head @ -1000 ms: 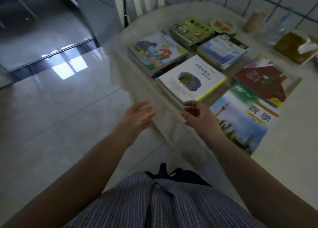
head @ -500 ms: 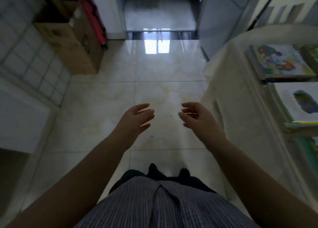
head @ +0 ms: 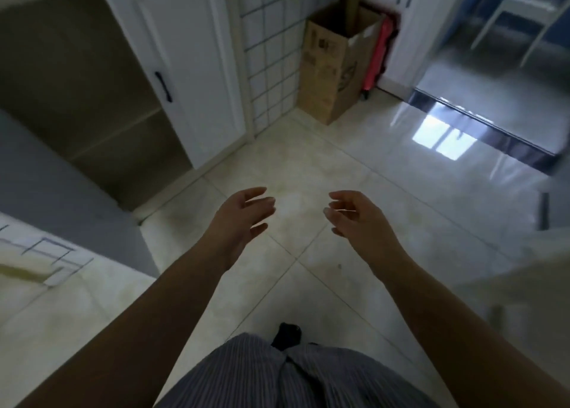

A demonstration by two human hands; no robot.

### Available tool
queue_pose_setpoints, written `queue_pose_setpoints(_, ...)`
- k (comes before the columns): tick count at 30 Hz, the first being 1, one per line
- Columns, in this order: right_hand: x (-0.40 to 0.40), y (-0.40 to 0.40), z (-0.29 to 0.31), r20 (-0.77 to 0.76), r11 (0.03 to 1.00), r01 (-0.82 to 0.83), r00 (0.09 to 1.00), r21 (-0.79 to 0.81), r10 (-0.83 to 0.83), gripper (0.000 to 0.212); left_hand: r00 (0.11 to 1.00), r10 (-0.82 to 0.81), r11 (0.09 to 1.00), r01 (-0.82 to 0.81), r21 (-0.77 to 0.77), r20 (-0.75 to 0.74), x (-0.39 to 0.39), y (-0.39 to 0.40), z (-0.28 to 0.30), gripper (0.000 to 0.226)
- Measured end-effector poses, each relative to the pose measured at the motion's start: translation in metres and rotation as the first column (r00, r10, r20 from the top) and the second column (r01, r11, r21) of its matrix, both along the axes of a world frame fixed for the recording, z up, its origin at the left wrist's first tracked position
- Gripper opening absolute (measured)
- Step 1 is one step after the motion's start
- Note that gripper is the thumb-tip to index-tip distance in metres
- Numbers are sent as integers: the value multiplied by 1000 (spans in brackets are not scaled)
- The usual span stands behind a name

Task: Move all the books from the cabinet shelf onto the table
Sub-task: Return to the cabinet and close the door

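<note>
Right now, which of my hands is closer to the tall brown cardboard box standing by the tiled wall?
Right. The right hand hangs almost straight below the tall brown cardboard box in the head view; the left hand is further off to its left, toward the open white cabinet door. Both hold nothing.

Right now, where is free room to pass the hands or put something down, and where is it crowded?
Both hands, left hand and right hand, hold nothing above bare floor. The open cabinet, left of its white door, shows bare shelf boards. The far corner is crowded: a cardboard box stands against the tiled wall, a red object beside it.
</note>
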State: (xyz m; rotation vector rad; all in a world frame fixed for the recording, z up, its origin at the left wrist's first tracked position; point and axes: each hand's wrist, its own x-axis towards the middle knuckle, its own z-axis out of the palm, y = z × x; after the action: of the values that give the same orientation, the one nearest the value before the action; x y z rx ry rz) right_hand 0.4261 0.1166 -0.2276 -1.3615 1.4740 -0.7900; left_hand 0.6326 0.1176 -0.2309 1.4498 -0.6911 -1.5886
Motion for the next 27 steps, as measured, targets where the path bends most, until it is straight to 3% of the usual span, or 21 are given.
queue_pose_setpoints(5,51,-5,0,30,983,-186,982,13,185,21,975,224,975,-224,-14,6,52,41,3,31)
queue_pose_setpoints(13,154,11,11,51,904,-426,903,-19,427,25,857,515,856,-513,-67,25,136,108,19,34)
queue_pose_setpoints(22,283,16,28,72,851,-518,849,-83,524,21,806,591,801,-583,-137,28,248,129,40,25)
queue_pose_setpoints(27,360,9,37,57,834,-540,834,-116,548,24,799,600,793,-585,-168,47,319,125,39,38)
